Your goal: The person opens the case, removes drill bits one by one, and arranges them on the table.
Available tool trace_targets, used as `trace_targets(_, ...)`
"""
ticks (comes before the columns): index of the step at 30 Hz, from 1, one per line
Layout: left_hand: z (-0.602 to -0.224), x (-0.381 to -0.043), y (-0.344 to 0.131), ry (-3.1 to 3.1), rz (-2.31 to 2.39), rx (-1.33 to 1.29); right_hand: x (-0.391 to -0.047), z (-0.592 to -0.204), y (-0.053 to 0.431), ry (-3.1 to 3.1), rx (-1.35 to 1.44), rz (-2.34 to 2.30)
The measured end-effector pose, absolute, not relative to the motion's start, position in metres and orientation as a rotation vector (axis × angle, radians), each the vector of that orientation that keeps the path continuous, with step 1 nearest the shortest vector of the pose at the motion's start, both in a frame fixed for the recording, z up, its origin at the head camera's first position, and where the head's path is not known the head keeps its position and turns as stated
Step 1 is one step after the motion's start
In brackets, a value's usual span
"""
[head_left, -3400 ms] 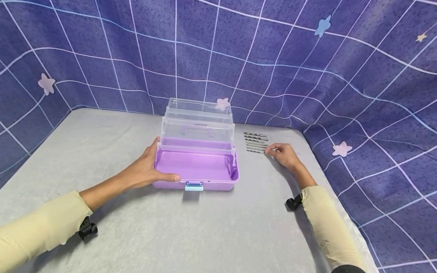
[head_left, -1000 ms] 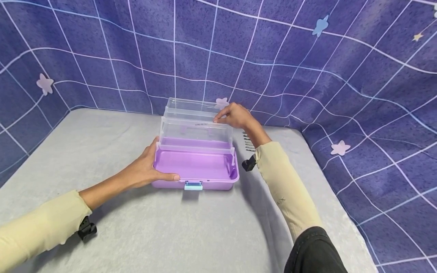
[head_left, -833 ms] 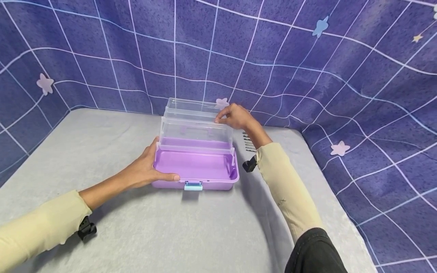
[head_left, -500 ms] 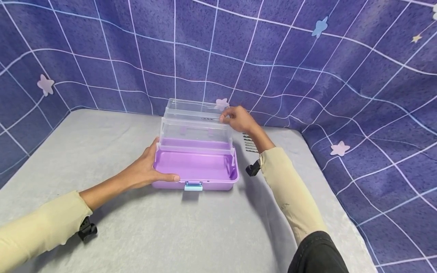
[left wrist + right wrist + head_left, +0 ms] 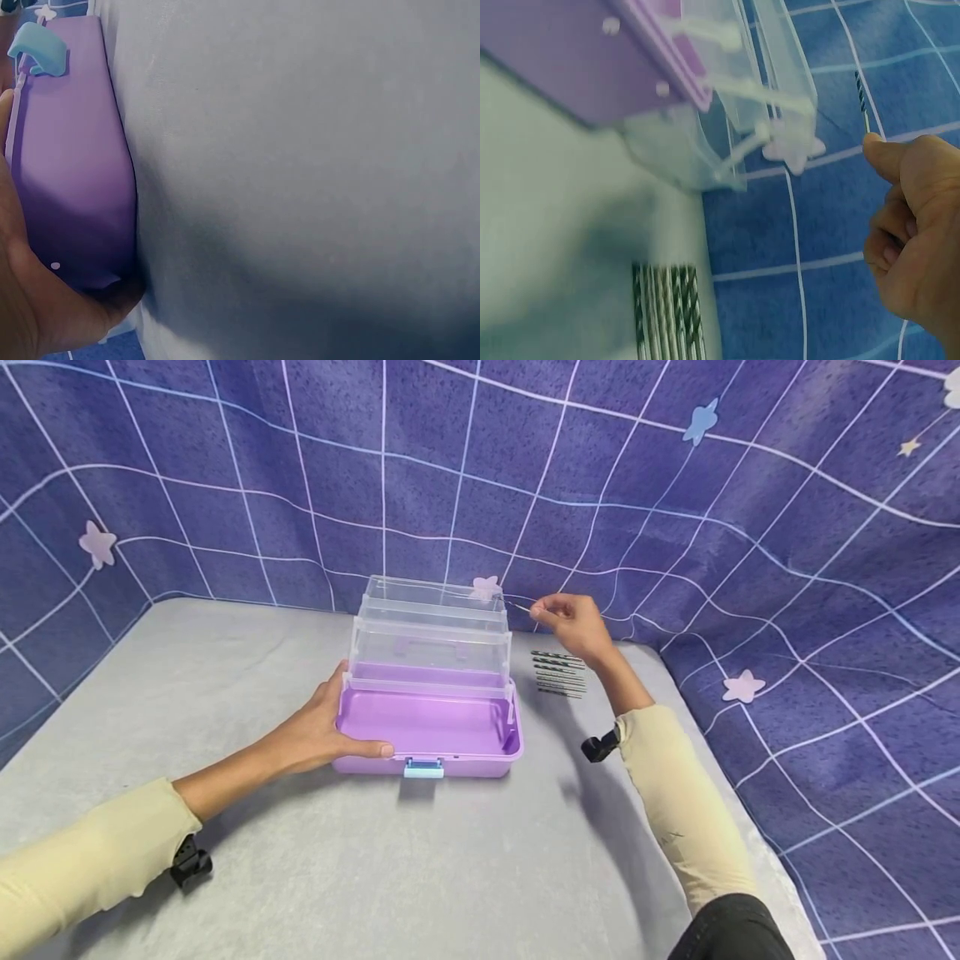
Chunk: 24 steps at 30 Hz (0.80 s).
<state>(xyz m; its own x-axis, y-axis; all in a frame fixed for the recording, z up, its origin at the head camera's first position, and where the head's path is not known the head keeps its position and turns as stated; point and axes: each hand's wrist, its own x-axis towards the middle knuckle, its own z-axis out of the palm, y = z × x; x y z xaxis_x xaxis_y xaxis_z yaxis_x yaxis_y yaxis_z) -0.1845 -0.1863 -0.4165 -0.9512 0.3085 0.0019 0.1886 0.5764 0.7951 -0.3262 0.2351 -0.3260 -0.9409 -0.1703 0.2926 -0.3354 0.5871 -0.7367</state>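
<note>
My left hand grips the left end of a purple toolbox, thumb along its front rim and fingers at the side. The toolbox stands open, its clear stepped trays raised at the back. In the left wrist view the hand wraps round the end of the purple box, near its light-blue latch. My right hand pinches a thin drill bit by one end, in the air to the right of the trays. The bit's fluted end points away from the fingertips.
A row of several drill bits lies on the grey table, right of the toolbox; the right wrist view shows these bits side by side. A purple-blue gridded curtain hangs behind and to the right.
My right hand went from the row of bits to the raised trays, then drew back right with a drill bit that lay in a tray. The left hand has stayed on the toolbox.
</note>
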Motion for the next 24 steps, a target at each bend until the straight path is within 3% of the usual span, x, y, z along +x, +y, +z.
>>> trace_targets(24, -0.417, -0.184, -0.187, 2.679, 1.269, 0.398, -0.289, -0.382, 0.329, -2.886, 0.314, 1.147)
